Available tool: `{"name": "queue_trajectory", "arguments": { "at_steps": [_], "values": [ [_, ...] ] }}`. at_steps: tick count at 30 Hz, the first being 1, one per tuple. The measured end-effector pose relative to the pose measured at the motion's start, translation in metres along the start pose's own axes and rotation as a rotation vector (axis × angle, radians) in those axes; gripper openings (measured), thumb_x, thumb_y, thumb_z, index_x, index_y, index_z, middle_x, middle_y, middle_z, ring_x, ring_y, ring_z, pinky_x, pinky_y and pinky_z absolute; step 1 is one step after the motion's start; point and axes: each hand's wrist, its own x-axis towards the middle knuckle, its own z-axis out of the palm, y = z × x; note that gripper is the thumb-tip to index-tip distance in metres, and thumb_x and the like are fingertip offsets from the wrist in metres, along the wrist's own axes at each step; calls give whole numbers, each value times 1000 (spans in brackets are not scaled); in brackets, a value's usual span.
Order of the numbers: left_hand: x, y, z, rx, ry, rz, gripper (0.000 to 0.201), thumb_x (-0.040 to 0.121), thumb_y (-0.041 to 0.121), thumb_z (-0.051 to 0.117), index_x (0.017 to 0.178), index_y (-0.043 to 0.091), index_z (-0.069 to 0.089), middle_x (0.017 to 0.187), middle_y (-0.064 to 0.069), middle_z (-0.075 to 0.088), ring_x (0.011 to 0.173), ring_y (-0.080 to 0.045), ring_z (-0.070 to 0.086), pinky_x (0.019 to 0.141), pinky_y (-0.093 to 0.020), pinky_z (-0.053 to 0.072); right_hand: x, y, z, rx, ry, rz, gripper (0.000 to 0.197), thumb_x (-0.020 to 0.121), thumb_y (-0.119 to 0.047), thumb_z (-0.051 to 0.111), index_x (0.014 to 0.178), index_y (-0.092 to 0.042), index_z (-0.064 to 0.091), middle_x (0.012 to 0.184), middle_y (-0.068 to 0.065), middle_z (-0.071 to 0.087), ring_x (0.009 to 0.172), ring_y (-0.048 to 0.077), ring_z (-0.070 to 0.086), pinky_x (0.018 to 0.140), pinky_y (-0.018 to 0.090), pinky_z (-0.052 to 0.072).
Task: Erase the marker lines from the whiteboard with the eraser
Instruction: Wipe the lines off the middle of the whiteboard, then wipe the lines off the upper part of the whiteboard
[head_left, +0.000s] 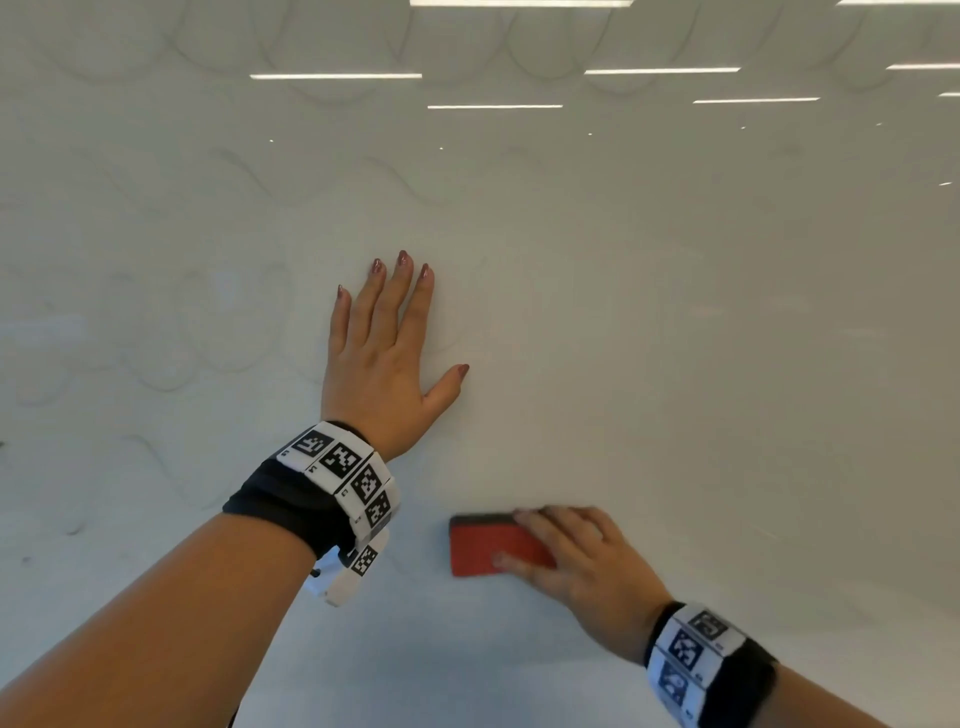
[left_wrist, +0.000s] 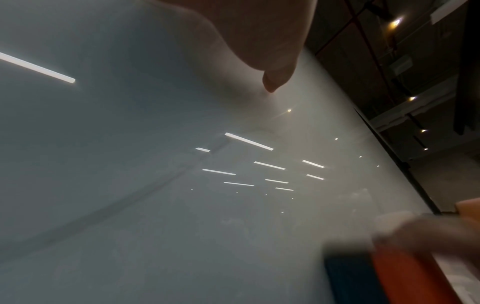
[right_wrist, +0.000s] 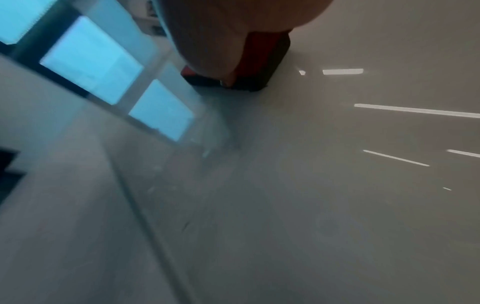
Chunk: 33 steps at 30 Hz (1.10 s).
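Eraser (head_left: 491, 545): red block with a dark pad edge, lying flat against the whiteboard (head_left: 675, 322), below and just right of my left hand (head_left: 387, 358). Right hand (head_left: 576, 561) grips the eraser's right end, fingers over the top edge, thumb across its face. Left hand flat on the board, fingers straight and spread, holding nothing. Only faint grey ghost loops (head_left: 171, 358) show left of the left hand; no dark marker lines are visible.

Risk, my judgement: the grip sits at one end, so the pad could tilt and skip residue; the braced left palm may smear whatever it covers.
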Motion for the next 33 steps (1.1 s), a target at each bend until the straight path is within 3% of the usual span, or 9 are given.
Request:
{"name": "queue_trajectory", "arguments": {
  "at_steps": [3, 5, 10, 13, 16, 21, 28, 31, 33],
  "values": [
    [0, 0, 0, -11, 4, 5, 85, 85, 59, 44, 150, 16, 10, 158, -5, 6, 145, -24, 1, 117, -46, 2, 16, 19, -13, 10, 137, 276, 66, 75, -10, 52, 136, -34, 49, 138, 14, 44, 112, 35, 46, 90, 45, 33],
    [0, 0, -1, -18, 4, 11, 85, 85, 58, 45, 150, 16, 10, 158, -5, 6, 145, -24, 1, 117, -46, 2, 39, 19, -24, 22, 199, 379, 66, 75, -6, 54, 136, -32, 49, 136, 17, 48, 112, 36, 46, 88, 45, 34],
    [0, -1, -3, -23, 7, 22, 84, 86, 59, 45, 150, 16, 10, 158, -5, 6, 145, -24, 2, 117, -46, 3, 63, -17, -19, 23, 125, 205, 62, 78, -13, 43, 138, -32, 46, 136, 16, 46, 111, 34, 44, 86, 45, 33],
    [0, -4, -3, -11, -11, 31, 84, 87, 61, 40, 150, 16, 7, 158, -5, 5, 145, -24, 1, 117, -46, 4, 43, -35, -5, 8, 5, 23, 55, 85, -17, 39, 137, -34, 44, 136, 12, 46, 113, 32, 46, 90, 46, 39],
    [-1, -5, -2, -8, -13, 40, 84, 88, 61, 40, 150, 16, 7, 158, -6, 5, 145, -24, 1, 117, -47, 5, 14, -26, 2, -17, -44, -49, 52, 85, -20, 44, 135, -38, 45, 137, 8, 44, 114, 29, 46, 92, 43, 46],
    [-1, -3, -1, -16, 0, 38, 83, 87, 59, 41, 150, 15, 9, 158, -6, 6, 145, -24, 1, 117, -47, 4, 3, 17, -4, -30, 78, 128, 64, 82, -13, 49, 140, -38, 41, 142, 10, 40, 117, 32, 46, 96, 44, 34],
    [-2, 1, 1, -2, 24, 16, 85, 84, 56, 46, 150, 14, 14, 157, -7, 9, 145, -25, 3, 117, -47, 5, 40, 82, -39, 15, 353, 390, 66, 78, 0, 62, 135, -33, 52, 140, 17, 43, 119, 39, 45, 96, 48, 35],
    [-3, 14, -4, -5, 57, 26, 84, 85, 56, 46, 149, 12, 16, 156, -10, 13, 145, -26, 5, 117, -47, 6, 51, 109, -50, 49, 428, 410, 64, 78, 2, 66, 133, -29, 55, 136, 17, 46, 119, 40, 47, 95, 49, 38],
    [1, 33, -6, -9, 86, 105, 83, 85, 57, 47, 149, 11, 20, 156, -10, 16, 145, -26, 9, 116, -49, 9, 54, 122, -55, 60, 467, 407, 59, 80, -1, 68, 133, -25, 55, 136, 14, 48, 121, 38, 47, 96, 48, 38]
  ]
}}
